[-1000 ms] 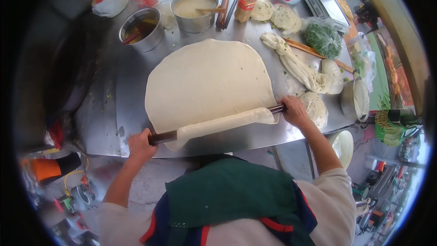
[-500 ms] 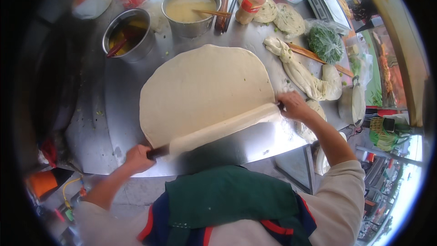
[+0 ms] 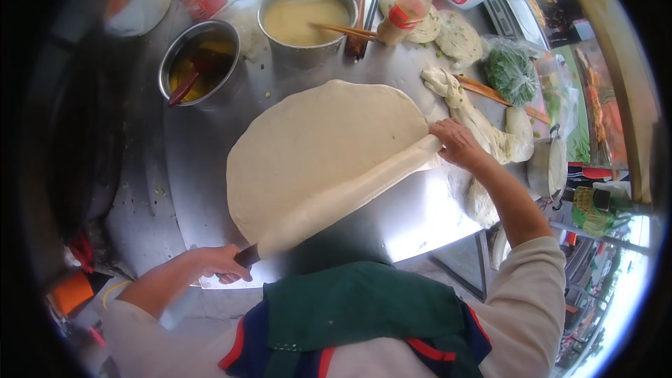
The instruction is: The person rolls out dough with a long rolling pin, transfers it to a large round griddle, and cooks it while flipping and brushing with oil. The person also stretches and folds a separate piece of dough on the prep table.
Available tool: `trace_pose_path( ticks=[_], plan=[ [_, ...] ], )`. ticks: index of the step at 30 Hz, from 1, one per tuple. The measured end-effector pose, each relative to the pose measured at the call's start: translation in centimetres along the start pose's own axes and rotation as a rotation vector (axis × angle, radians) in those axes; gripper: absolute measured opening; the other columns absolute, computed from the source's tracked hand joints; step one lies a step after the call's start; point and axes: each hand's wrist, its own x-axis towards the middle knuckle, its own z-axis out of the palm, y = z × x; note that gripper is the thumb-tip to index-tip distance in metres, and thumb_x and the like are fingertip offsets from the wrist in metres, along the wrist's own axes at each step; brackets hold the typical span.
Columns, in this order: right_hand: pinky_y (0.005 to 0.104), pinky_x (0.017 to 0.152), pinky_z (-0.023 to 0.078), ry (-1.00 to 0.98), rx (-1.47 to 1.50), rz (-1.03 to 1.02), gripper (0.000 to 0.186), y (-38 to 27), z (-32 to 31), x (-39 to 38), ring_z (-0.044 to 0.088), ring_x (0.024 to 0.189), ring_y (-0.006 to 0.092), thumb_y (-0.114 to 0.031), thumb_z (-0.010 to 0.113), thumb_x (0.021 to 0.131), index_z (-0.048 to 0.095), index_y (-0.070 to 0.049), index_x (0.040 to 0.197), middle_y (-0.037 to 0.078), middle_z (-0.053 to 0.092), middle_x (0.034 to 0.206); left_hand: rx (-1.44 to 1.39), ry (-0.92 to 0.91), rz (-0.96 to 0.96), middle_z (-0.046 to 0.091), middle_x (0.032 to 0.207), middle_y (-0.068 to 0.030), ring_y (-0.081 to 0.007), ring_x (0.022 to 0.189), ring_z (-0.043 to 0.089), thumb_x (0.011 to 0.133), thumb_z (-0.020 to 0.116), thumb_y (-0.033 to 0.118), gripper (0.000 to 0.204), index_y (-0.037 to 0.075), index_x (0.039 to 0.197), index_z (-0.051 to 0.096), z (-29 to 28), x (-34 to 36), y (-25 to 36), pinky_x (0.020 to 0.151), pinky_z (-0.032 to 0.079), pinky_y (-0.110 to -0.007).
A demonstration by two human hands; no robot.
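Observation:
A wide, thin sheet of dough (image 3: 322, 147) lies on the metal table, with its near edge wrapped around a rolling pin. Only the dark left end of the rolling pin (image 3: 247, 256) shows; dough covers the rest. My left hand (image 3: 222, 264) is closed around that end at the table's near edge. At the dough roll's other end, my right hand (image 3: 456, 141) is closed, its fingers partly hidden, gripping the right end of the pin. The roll slants, its right end farther away than its left.
Beyond the dough stand a pot of pale batter (image 3: 306, 17) with chopsticks and a pot of dark oil (image 3: 199, 63) with a brush. A red-capped bottle (image 3: 409, 14), coiled dough rounds (image 3: 458, 38), twisted dough (image 3: 479, 119) and bagged chopped greens (image 3: 511, 73) sit at the right.
The pin with the dough's near edge has tilted more, its right end moving farther away and its left end nearer. Less flat dough shows. My left hand's grip has turned on the handle.

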Motion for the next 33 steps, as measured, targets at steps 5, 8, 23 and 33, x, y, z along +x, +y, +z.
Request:
trace_pose_path(
  ticks=[5, 8, 23, 33],
  plan=[
    [0.0430, 0.082, 0.049, -0.442, -0.090, 0.285, 0.023, 2.5, 1.6, -1.1, 0.066, 0.090, 0.0345, -0.001, 0.070, 0.066, 0.069, -0.011, 0.087, 0.014, 0.068, 0.081, 0.540, 0.774, 0.754, 0.059, 0.063, -0.0100, -0.0306, 0.061, 0.061, 0.075, 0.073, 0.002, 0.019, 0.000, 0.085, 0.057, -2.6, -0.3, 0.2, 0.059, 0.047, -0.042],
    [0.0422, 0.083, 0.051, -0.973, -0.014, 0.472, 0.027, -0.9, -2.8, 1.1, 0.066, 0.090, 0.0319, -0.004, 0.073, 0.065, 0.071, -0.007, 0.091, 0.014, 0.069, 0.089, 0.799, 1.332, 0.720, 0.065, 0.070, -0.0147, -0.0409, 0.077, 0.065, 0.072, 0.071, 0.005, 0.025, -0.002, 0.095, 0.065, -3.1, -0.3, 1.9, 0.075, 0.051, -0.048],
    [0.0440, 0.070, 0.052, -0.476, 0.036, 0.136, 0.014, 2.2, -2.6, 5.2, 0.066, 0.081, 0.0350, -0.009, 0.069, 0.070, 0.069, -0.013, 0.084, 0.013, 0.068, 0.077, 0.614, 1.238, 0.535, 0.065, 0.080, -0.0207, -0.0416, 0.082, 0.063, 0.069, 0.069, 0.001, 0.020, 0.002, 0.087, 0.059, -6.4, -0.8, 1.7, 0.072, 0.048, -0.048],
    [0.0426, 0.075, 0.053, -0.326, -0.126, 0.273, 0.022, 3.5, -1.5, 8.6, 0.067, 0.087, 0.0353, -0.016, 0.074, 0.070, 0.073, -0.013, 0.091, 0.013, 0.070, 0.080, 0.449, 1.099, 0.791, 0.062, 0.068, -0.0119, -0.0290, 0.062, 0.061, 0.069, 0.076, 0.004, 0.020, 0.003, 0.079, 0.058, -11.9, -0.1, 2.9, 0.060, 0.048, -0.043]
  ],
)
